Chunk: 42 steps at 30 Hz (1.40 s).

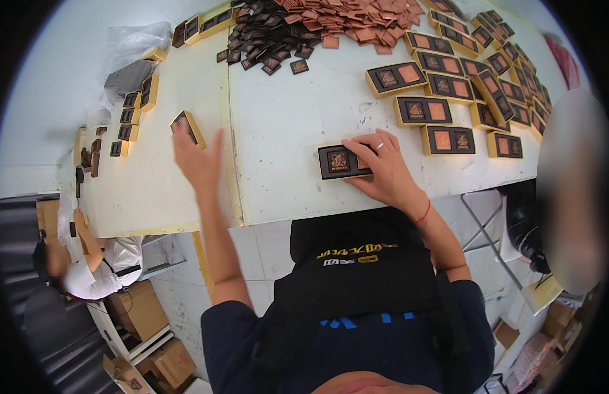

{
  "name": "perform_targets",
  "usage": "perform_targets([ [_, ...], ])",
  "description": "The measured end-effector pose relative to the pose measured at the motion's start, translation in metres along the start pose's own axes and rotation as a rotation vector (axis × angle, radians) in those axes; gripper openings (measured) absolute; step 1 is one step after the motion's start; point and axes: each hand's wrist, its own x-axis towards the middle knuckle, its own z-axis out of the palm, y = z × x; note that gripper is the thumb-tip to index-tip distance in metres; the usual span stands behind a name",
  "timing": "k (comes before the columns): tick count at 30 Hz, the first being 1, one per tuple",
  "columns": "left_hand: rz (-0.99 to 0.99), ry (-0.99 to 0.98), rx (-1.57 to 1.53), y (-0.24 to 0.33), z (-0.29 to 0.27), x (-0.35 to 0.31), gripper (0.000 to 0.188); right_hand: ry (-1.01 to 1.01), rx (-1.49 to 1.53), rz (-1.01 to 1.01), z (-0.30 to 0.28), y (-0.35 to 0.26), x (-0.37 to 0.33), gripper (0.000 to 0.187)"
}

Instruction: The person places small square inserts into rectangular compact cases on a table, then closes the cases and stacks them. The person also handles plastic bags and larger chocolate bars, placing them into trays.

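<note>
My right hand [386, 167] is closed around a gold-edged box [344, 176] with a dark insert, near the table's front edge. Its thumb is at the near side and its fingers lie over the right part. A dark embossed square piece [338, 161] sits in the left compartment; a reddish-brown one shows partly under my fingers. Further left, my left hand [201, 161] reaches over the table with thumb and fingers apart. Its slightly blurred fingers overlap a small gold box [194, 129] with a dark inside; whether they touch it I cannot tell.
Piles of dark squares [268, 36] and reddish-brown squares [357, 20] lie at the back. Many filled boxes [449, 85] crowd the right side. Gold boxes [128, 117] line the left, near plastic wrap [137, 49]. A person [97, 262] works at the left; another blurred figure is at right.
</note>
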Motion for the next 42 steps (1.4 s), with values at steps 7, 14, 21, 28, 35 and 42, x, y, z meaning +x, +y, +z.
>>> perform_targets([
  [7, -0.184, -0.268, -0.153, -0.048, 0.005, -0.01, 0.058, 0.443, -0.172, 0.37, -0.085, 0.033, -0.023, 0.064],
  [14, 0.303, -0.638, -0.57, 0.114, -0.013, -0.064, 0.053, 0.602, -0.584, 0.391, -0.139, 0.126, -0.031, 0.055],
  [21, 0.519, -0.732, -0.735, 0.166, 0.031, -0.023, 0.049, 0.505, -0.85, 0.357, -0.105, 0.122, 0.004, 0.059],
  [28, 0.433, -0.457, -0.411, 0.107, 0.131, 0.067, 0.036, 0.182, -0.023, 0.123, -0.029, 0.006, -0.027, 0.063],
  [35, 0.249, -0.716, -0.611, 0.131, 0.083, 0.033, 0.032, 0.119, 0.172, 0.253, -0.012, -0.002, -0.03, 0.072],
  [42, 0.475, -0.716, -0.759, 0.155, 0.008, -0.05, 0.037, 0.128, 0.15, 0.227, -0.01, 0.001, -0.028, 0.07],
])
